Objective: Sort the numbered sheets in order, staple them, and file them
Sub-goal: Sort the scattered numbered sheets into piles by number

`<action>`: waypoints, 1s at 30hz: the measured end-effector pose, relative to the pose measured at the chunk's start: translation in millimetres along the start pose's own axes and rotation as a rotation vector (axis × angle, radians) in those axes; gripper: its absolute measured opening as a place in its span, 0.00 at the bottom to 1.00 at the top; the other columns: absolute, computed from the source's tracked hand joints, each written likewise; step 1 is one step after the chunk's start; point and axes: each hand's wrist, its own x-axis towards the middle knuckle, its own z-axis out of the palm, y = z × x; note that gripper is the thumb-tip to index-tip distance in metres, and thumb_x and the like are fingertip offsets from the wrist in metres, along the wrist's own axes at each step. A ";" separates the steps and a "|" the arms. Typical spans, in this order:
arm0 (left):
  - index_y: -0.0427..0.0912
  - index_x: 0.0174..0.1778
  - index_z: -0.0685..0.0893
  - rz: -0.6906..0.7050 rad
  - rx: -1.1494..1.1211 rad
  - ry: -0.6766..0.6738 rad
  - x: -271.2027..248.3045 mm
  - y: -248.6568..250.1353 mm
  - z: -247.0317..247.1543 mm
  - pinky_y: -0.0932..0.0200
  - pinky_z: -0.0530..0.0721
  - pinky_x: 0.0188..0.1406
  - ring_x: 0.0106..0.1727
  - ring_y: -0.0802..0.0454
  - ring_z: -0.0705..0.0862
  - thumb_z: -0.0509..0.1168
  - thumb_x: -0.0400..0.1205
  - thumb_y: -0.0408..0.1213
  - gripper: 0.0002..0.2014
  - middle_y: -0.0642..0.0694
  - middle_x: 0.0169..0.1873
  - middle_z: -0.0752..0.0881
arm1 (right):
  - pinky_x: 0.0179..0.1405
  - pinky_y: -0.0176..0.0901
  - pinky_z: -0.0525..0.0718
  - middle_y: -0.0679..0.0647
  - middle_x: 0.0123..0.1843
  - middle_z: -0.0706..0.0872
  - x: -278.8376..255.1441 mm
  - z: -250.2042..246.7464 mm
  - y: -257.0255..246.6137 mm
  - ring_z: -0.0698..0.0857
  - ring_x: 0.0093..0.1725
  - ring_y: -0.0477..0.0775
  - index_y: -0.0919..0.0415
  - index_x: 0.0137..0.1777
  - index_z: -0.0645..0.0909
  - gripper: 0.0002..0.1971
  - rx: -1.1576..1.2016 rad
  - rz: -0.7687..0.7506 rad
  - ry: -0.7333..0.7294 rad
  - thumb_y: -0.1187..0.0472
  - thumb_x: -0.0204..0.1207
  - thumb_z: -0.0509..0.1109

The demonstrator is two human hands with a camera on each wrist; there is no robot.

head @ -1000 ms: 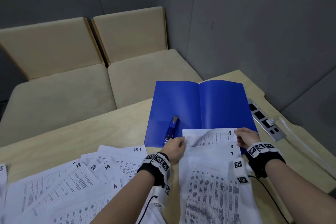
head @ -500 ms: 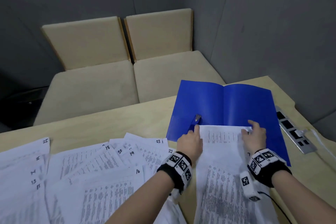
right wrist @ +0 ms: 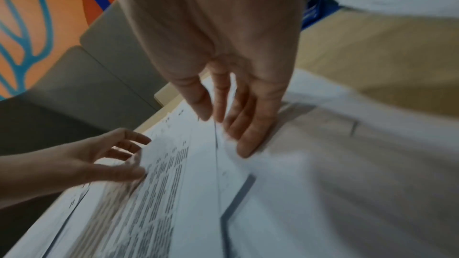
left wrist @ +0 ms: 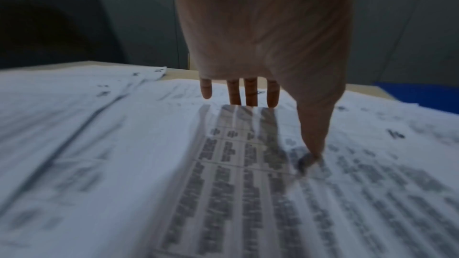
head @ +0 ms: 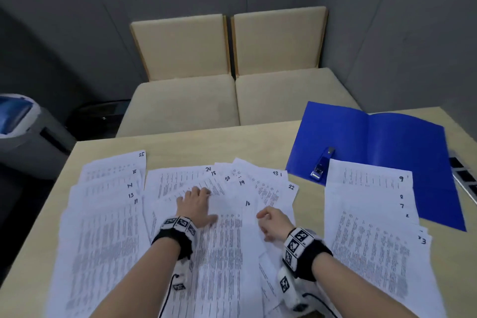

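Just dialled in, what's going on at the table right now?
A person is partway through sorting numbered sheets. The left hand lies flat on the fanned middle pile, sheets 16 to 24. The right hand hovers beside it, fingers loosely curled, holding nothing. A sorted stack topped by sheet 9 overlaps the open blue folder. The stapler lies untouched on it.

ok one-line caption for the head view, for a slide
Both hands, left hand and right hand, over fanned numbered sheets; stapler on open blue folder.
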 end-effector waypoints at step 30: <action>0.48 0.39 0.81 -0.047 -0.709 -0.173 -17.0 -120.3 0.1 0.51 0.85 0.43 0.36 0.52 0.81 0.69 0.70 0.21 0.15 0.44 0.36 0.81 | 0.39 0.46 0.60 0.55 0.36 0.67 2.5 20.8 -10.1 0.68 0.39 0.54 0.59 0.34 0.58 0.15 -0.492 -0.037 0.217 0.69 0.82 0.54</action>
